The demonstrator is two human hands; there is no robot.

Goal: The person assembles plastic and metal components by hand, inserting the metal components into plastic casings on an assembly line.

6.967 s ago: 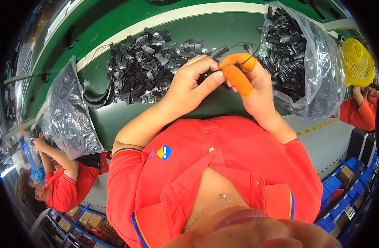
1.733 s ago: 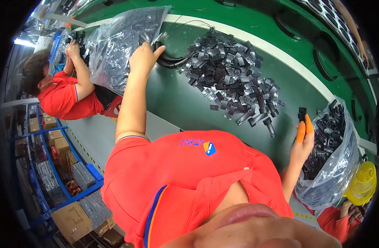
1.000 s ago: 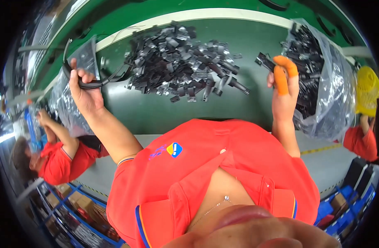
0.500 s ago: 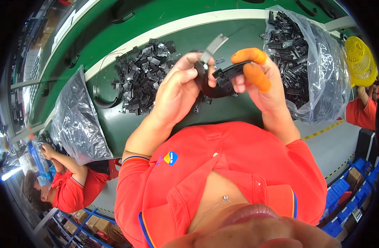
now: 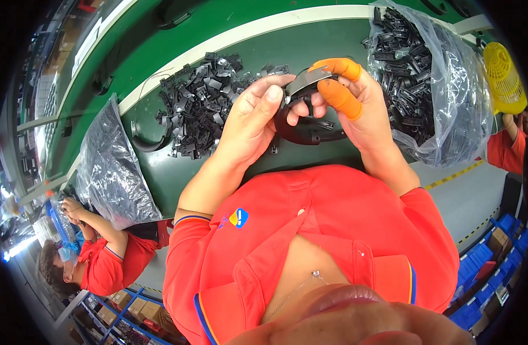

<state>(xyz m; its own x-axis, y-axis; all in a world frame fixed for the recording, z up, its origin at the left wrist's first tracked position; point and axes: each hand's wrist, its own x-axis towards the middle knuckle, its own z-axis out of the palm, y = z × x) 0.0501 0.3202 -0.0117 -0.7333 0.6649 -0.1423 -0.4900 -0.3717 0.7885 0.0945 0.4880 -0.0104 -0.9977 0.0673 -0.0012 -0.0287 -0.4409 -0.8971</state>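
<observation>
Between my two hands, above the green table (image 5: 178, 172), is a black curved headband (image 5: 301, 135), like that of headphones, with a flat grey metal strip (image 5: 305, 81) at its upper end. My left hand (image 5: 245, 122) pinches the band's left side between thumb and fingers. Orange finger covers sit on the thumb and index finger of my right hand (image 5: 364, 109), which close on the free end of the metal strip. The band's lower arc curves below my fingertips, its right end partly behind my right hand. A similar black headband (image 5: 150, 142) lies at the left.
Small black plastic parts (image 5: 195, 106) lie heaped left of my hands. At the right, an open clear bag (image 5: 456, 109) holds many black parts; a filled plastic bag (image 5: 115, 167) stands at the left. A yellow basket (image 5: 504, 77) and co-workers in red (image 5: 117, 253) flank the table.
The headband has turned in my hands, its metal strip swinging right and down toward my right hand. My right fingers have shifted from the black end onto the strip.
</observation>
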